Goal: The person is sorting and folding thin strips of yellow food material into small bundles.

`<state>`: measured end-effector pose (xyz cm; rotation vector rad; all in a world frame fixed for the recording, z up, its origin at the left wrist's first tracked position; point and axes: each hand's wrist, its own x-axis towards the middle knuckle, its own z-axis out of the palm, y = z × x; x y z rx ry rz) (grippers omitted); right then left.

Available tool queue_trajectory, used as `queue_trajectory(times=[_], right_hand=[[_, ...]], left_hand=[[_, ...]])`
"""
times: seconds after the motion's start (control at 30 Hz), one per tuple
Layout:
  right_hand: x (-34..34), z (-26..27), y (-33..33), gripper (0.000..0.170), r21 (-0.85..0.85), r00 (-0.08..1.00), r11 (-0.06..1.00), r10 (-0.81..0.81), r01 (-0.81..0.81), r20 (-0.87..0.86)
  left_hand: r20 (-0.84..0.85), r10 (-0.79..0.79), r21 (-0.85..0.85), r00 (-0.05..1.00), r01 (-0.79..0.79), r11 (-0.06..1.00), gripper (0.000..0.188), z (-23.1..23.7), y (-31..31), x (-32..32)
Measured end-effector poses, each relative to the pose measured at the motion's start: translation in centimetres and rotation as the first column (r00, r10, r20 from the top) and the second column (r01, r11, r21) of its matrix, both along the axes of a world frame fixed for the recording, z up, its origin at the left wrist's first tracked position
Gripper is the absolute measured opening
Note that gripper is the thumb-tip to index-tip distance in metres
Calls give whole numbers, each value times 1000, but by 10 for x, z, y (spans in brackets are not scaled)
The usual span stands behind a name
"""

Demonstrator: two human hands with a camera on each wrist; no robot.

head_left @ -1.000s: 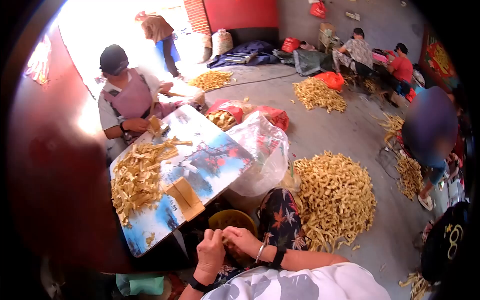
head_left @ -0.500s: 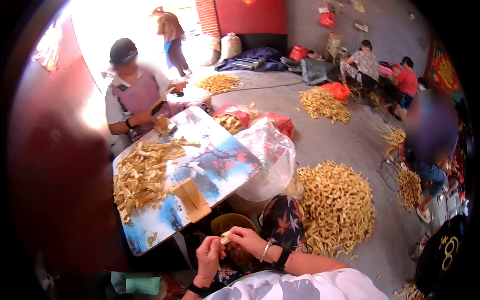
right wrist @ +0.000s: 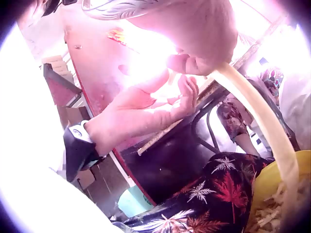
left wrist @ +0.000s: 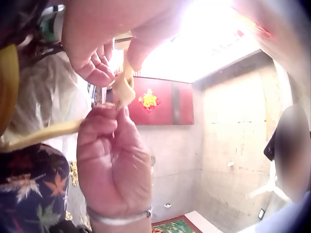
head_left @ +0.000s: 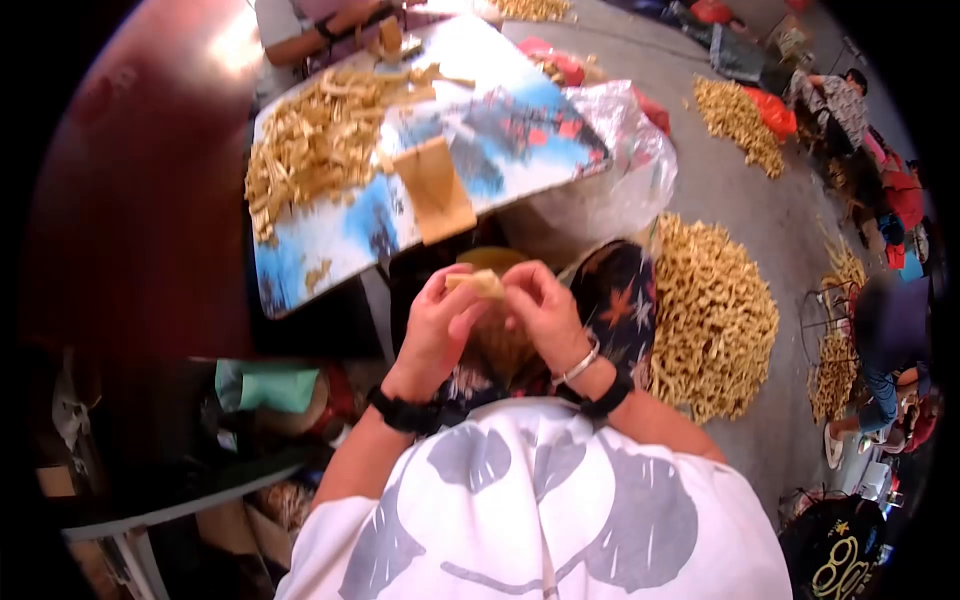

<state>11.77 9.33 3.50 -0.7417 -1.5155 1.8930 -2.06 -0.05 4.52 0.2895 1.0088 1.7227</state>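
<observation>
In the head view, a pale yellow strip (head_left: 478, 284) that looks like tofu skin spans both hands above the lap. My left hand (head_left: 430, 325) pinches one end. My right hand (head_left: 550, 318), with a bracelet at its wrist, pinches the strip close by. The left wrist view shows the strip bent into a small loop (left wrist: 124, 92) between the two sets of fingertips. A long tail of the strip (right wrist: 272, 111) hangs from my right hand over a yellow bowl (right wrist: 277, 174), which has pale pieces inside.
Ahead left stands a painted table (head_left: 540, 110) with a heap of strips (head_left: 325, 130) and a folded tan board (head_left: 435, 190). A large pile of knotted strips (head_left: 710, 320) lies on the floor at the right. Clear plastic (head_left: 620, 180) hangs beside the table. Another person's arm (head_left: 335, 30) reaches the table's far side.
The head view has tipped downward. My hands have come up from over the bowl, and the strip now shows plainly between their fingers. Earlier they were closer together, fingers mostly covering it.
</observation>
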Motion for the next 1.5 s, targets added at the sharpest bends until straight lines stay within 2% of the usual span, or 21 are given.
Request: queue_trajectory(times=[0.03, 0.1, 0.2, 0.3, 0.33, 0.43, 0.47, 0.57, 0.7, 0.77, 0.87, 1.0, 1.2, 1.3, 1.33, 1.37, 1.43, 1.47, 1.5], right_hand=[[-4, -5, -5, 9, 59, 999, 997, -49, 49, 7], [-6, -2, -15, 12, 176, 993, 982, -79, 63, 83], [-6, -4, -8, 17, 525, 980, 851, -114, 12, 162], [-16, 3, 6, 22, 640, 985, 766, -153, 66, 82], [-15, -4, 12, 25, 581, 993, 812, -26, -44, 112], [-19, -14, 16, 26, 383, 994, 919, 61, -92, 92], [-21, -21, 21, 22, 514, 995, 857, -30, -25, 100], [-22, -6, 28, 19, 395, 966, 914, -13, -94, 258], [-27, -9, 24, 27, 274, 951, 911, 303, -309, 66], [-30, -8, 22, 23, 171, 956, 940, 290, -294, 52], [-29, -3, 25, 16, -55, 972, 971, 234, -232, 27], [-28, -4, 28, 14, -182, 954, 950, 278, -255, 110], [-34, 12, 28, 10, -239, 931, 915, 354, -325, 91], [-40, 14, 31, 15, -31, 956, 966, 258, -256, 138], [-43, 19, 31, 16, 87, 960, 975, 184, -206, 210], [-49, 26, 33, 17, 174, 969, 967, 150, -184, 194], [-57, 35, 34, 18, 330, 983, 934, 85, -134, 160], [-65, 24, 45, 22, 580, 993, 812, -1, -69, 120], [-71, 30, 47, 22, 533, 995, 846, -26, -32, 100]], left_hand=[[35, -41, 75, 999, 38, 996, 28, -6, -2, 8], [1, 13, 76, 1000, -13, 997, 22, -7, -3, 20], [-237, 35, -11, 971, -39, 999, 21, -18, -6, 8], [-318, -179, -47, 931, 173, 984, 23, -16, -8, 0], [-326, -230, -61, 917, 222, 973, 23, -17, -9, 1], [-245, -248, -124, 937, 224, 967, 20, -16, -12, 6], [-292, -209, -140, 933, 175, 975, 19, -17, -15, 9], [-393, -136, -181, 910, 68, 981, 17, -20, -20, 12], [-428, -114, -202, 896, 28, 979, 16, -17, -22, 5], [-456, -112, -176, 883, 34, 984, 16, -11, -21, 5], [-299, -138, -209, 944, 76, 975, 19, -14, -38, -12], [-191, -202, -219, 961, 158, 963, 18, -15, -53, -23], [-441, -212, -277, 872, 93, 956, 19, -5, -43, -23], [-415, -209, -253, 885, 108, 961, 20, 0, -41, -25], [-446, -194, -224, 874, 100, 969, 21, 3, -39, -27], [-479, -178, -221, 860, 79, 972, 21, 7, -34, -32], [-531, -154, -221, 833, 39, 975, 21, 18, -28, -39], [-587, -145, -205, 797, 27, 978, 22, 22, -23, -47], [-635, -146, -202, 758, 19, 979, 21, 26, -20, -52]])
